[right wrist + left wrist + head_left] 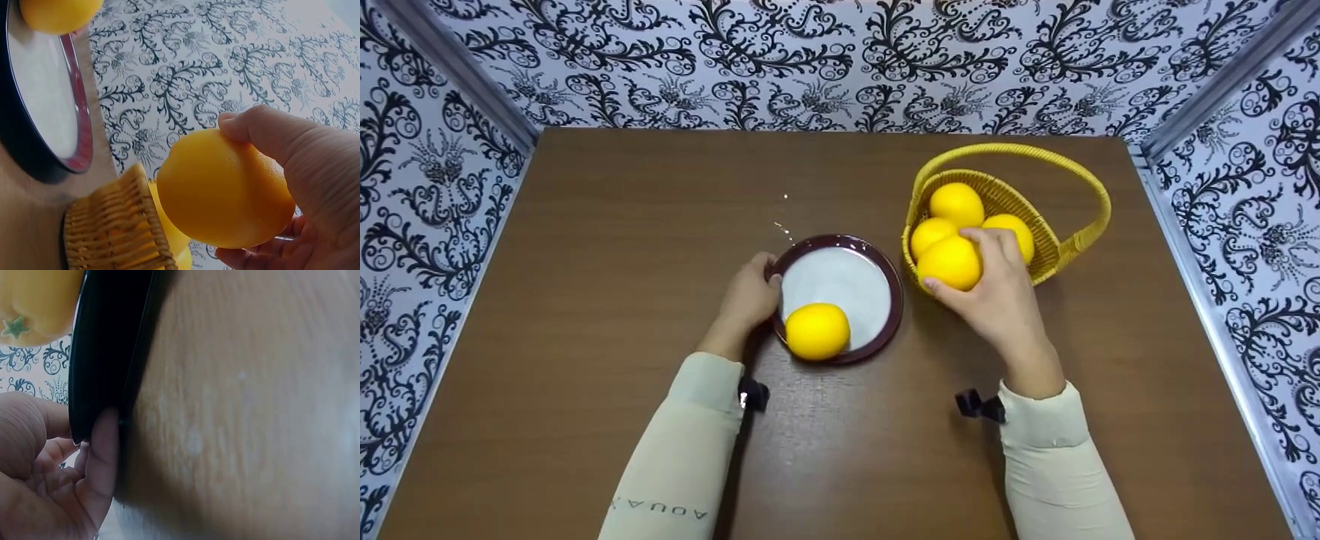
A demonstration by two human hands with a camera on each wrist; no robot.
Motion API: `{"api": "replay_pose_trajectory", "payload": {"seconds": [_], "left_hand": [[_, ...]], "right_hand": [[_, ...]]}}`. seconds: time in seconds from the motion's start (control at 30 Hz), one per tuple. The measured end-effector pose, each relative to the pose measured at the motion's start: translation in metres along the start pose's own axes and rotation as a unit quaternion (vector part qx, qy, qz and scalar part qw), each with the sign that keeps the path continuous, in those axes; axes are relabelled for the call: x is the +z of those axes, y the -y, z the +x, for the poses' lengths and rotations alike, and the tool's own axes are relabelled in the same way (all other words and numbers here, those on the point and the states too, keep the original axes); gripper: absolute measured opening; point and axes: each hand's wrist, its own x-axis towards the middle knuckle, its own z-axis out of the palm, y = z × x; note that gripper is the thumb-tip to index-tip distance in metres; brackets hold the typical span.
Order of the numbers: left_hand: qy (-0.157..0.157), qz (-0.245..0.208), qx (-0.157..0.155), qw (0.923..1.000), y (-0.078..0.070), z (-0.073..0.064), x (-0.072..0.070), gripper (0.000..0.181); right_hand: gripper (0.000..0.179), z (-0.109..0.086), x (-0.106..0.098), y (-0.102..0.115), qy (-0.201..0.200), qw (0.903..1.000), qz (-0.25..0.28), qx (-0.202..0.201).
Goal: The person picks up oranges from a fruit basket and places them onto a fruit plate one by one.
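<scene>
My left hand (pixel 750 292) pinches the left rim of a round plate (pixel 891 315) with a white centre and dark maroon border. In the left wrist view, the thumb and a finger (pixel 104 444) lie on opposite sides of that rim. One yellow-orange orange (pixel 817 331) rests on the plate's near left part; its green star-shaped stem end (pixel 16 327) shows from the left wrist. Over the near left edge of a yellow wicker basket (pixel 1044 238), my right hand (pixel 1001 300) grips another orange (pixel 225 188) between thumb and fingers.
Several oranges (pixel 958 204) lie inside the basket, whose tall arched handle (pixel 1020 148) leans to the right. Small light specks (pixel 784 229) show on the brown wooden table (pixel 622 262) behind the plate. Patterned black-and-white walls (pixel 780 60) border the table's back and sides.
</scene>
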Motion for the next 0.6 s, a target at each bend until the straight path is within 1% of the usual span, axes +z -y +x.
{"api": "replay_pose_trajectory", "payload": {"seconds": [0.17, 0.3, 0.43, 0.6], "left_hand": [[0.003, 0.002, -0.006, 1.0, -0.002, -0.001, -0.001, 0.031], [0.006, 0.01, -0.01, 0.9999, -0.003, 0.0, -0.002, 0.029], [0.002, 0.019, -0.01, 0.9998, -0.004, 0.001, -0.004, 0.028], [-0.005, 0.013, -0.012, 0.9998, -0.007, 0.001, -0.005, 0.025]], "right_hand": [[0.075, -0.002, 0.005, 0.008, 0.018, 0.9998, 0.0, -0.008], [0.074, -0.004, 0.008, 0.011, 0.025, 0.9996, 0.002, -0.015], [0.075, -0.005, 0.011, 0.013, 0.03, 0.9993, 0.004, -0.021], [0.075, -0.007, 0.017, 0.016, 0.028, 0.9984, 0.007, -0.049]]}}
